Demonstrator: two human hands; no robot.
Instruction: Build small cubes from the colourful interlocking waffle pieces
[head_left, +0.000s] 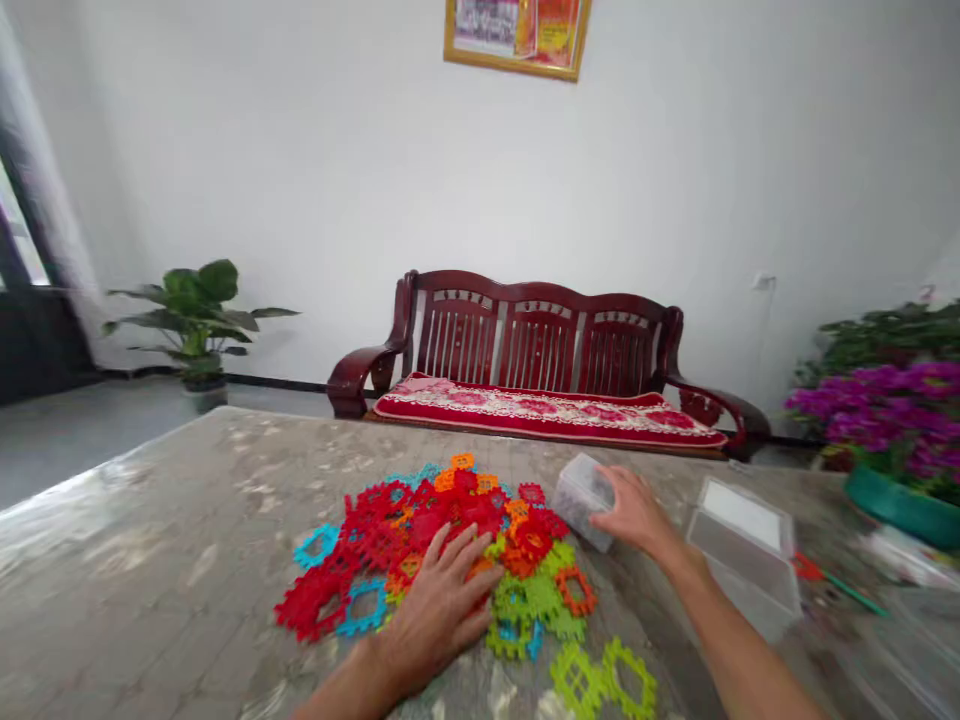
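A heap of flat plastic building pieces [379, 540] in red, orange, blue and green, with notched edges, covers the middle of the table. My left hand [448, 595] lies palm down on the near side of this heap, fingers stretched out and apart. To the right of the heap, my right hand [632, 508] grips a small clear plastic box [581, 500] by its right side. The box is tilted, and its contents are too blurred to make out. Two green pieces [602, 680] lie apart at the front.
An open clear plastic case [745, 545] lies to the right, near a red and green stick-like item [844, 585]. A teal pot [904, 508] with purple flowers stands at the right edge. Beyond the patterned tablecloth [172, 560] is a wooden bench [536, 335]; a potted plant [199, 315] stands back left.
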